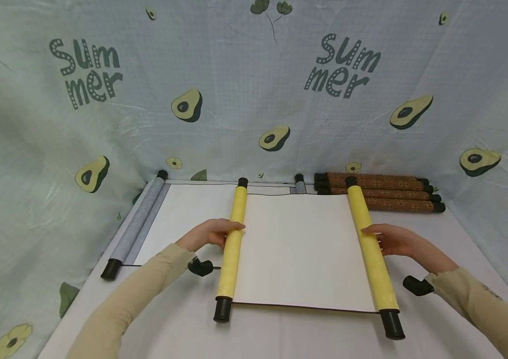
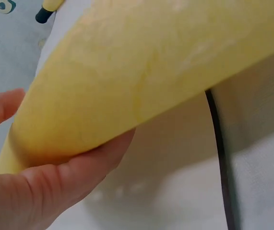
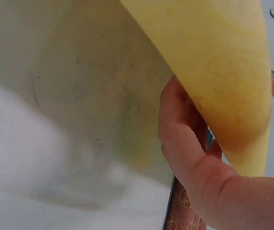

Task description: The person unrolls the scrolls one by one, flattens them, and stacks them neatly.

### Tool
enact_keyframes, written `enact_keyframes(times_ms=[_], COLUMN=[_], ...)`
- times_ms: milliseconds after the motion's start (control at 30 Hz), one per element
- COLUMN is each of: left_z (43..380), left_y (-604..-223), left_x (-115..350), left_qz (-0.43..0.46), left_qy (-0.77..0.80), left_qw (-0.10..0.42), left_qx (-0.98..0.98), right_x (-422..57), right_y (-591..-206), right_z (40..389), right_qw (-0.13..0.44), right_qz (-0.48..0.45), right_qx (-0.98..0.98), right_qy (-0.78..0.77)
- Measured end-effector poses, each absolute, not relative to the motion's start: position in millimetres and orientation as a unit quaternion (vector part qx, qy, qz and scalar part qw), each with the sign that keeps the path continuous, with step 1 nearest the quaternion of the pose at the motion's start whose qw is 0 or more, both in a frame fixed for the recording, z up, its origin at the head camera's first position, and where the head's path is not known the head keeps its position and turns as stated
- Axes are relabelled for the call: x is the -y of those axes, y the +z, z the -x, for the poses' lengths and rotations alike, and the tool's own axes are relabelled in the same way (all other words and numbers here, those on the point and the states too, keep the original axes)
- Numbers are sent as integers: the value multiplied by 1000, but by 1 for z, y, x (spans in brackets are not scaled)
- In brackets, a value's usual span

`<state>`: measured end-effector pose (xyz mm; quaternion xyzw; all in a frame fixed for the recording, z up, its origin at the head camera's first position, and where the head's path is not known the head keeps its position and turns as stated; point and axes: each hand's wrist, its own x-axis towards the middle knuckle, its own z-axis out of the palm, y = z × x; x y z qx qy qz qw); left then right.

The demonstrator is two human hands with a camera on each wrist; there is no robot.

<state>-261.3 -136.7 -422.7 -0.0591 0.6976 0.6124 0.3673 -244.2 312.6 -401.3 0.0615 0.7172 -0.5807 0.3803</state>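
Unrolled white paper scroll (image 1: 298, 249): front-left of the brown patterned cylinders (image 1: 397, 205)
Left hand (image 1: 209, 234): fingers curled round its left yellow roller (image 1: 232, 259)
Right hand (image 1: 397, 241): fingers curled round its right yellow roller (image 1: 374, 259)

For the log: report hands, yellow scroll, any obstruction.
Left hand, right hand: both gripping yellow scroll, spread open between them. Gray scroll partly hidden behind it. Brown scrolls at rear right.

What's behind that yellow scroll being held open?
An unrolled blue-grey scroll and brown rolls, both partly visible; the parts the yellow scroll covers can't be seen.
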Motion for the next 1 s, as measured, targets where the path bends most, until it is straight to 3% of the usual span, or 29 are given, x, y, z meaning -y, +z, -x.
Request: enact_keyframes(times_ms=[100,467,700,867,1000], left_z=[267,276,271,260,262], left_y=[-422,-419,-413,-410,-408], left_x=[132,135,147,160,163], left_qz=[94,178,168,105,113], left_qy=[604,583,603,595,615], left_qw=[392,400,351,298,328], left_qx=[-688,-684,-697,-739,-708], right_x=[-306,-306,-315,-322,-328], right_y=[-401,-390,-386,-382,-381], right_z=[242,243,250,252,253], right_qw=[380,384,368,373,381], right_qz=[-59,-76,-79,-78,-77], right_qx=[-729,-751,-754,-746,-733], right_qy=[-567,-532,-539,-546,-558])
